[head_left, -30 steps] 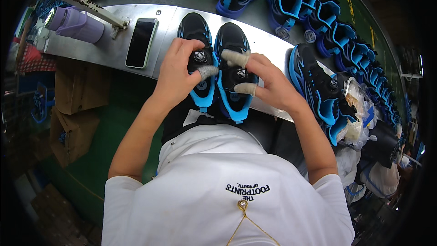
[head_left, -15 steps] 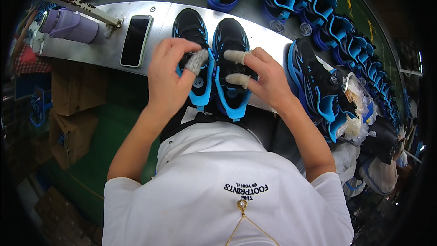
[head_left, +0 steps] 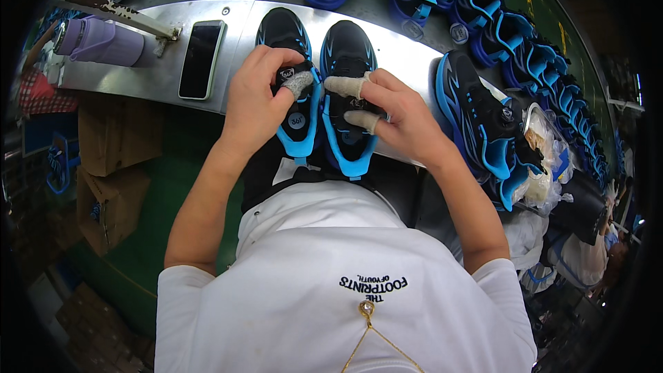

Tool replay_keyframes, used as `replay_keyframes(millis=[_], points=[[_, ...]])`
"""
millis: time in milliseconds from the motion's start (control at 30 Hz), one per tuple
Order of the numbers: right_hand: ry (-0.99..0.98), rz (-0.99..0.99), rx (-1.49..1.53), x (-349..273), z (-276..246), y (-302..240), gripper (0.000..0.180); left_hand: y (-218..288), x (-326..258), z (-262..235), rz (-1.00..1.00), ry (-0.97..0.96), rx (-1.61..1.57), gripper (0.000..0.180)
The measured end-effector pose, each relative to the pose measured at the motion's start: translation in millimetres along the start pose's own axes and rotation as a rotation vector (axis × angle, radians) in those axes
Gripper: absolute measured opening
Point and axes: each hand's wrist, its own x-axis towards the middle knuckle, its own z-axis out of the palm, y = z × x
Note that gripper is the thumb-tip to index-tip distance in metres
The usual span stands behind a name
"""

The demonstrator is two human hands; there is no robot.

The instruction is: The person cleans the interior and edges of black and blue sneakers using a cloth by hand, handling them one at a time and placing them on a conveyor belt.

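Observation:
Two black sneakers with bright blue collars stand side by side before me, toes pointing away. My left hand (head_left: 257, 97), a grey cot on its thumb, pinches the tongue of the left sneaker (head_left: 284, 30). Inside that shoe a round pale label shows on the insole. Over the opening of the right sneaker (head_left: 347, 43) lies my right hand (head_left: 397, 112), with beige cots on thumb and index finger. Those two fingers bend around the tongue of this shoe, one on each side of a small round mark. The fingers partly hide both tongues.
A phone (head_left: 202, 60) and a lilac bottle (head_left: 103, 41) lie on the metal bench (head_left: 162, 17) at left. More sneakers (head_left: 469, 107) sit close on the right, beside clear plastic bags (head_left: 552, 159). Rows of sneakers line the far side. Cardboard boxes (head_left: 117, 131) stand below left.
My left fingers have closed in on the left shoe's tongue, whose round mark now shows. My right hand has shifted slightly. The view has moved a little.

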Motion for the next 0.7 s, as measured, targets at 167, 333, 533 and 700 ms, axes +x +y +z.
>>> replay_keyframes(millis=[167,333,533,700], points=[[0.030,0.118,-0.047,2,-3,1,0.053,-1,-9,-11,0.251,0.078,0.124,0.035],[-0.081,0.063,-0.010,4,-7,0,0.057,49,-55,4,-0.591,-0.556,-0.732,0.022],[-0.028,0.084,0.121,9,-5,7,0.053,46,-56,29,-0.834,-0.520,-1.317,0.034],[-0.002,0.083,-0.084,5,3,11,0.055,64,-61,40,-0.881,-0.298,-1.334,0.028]])
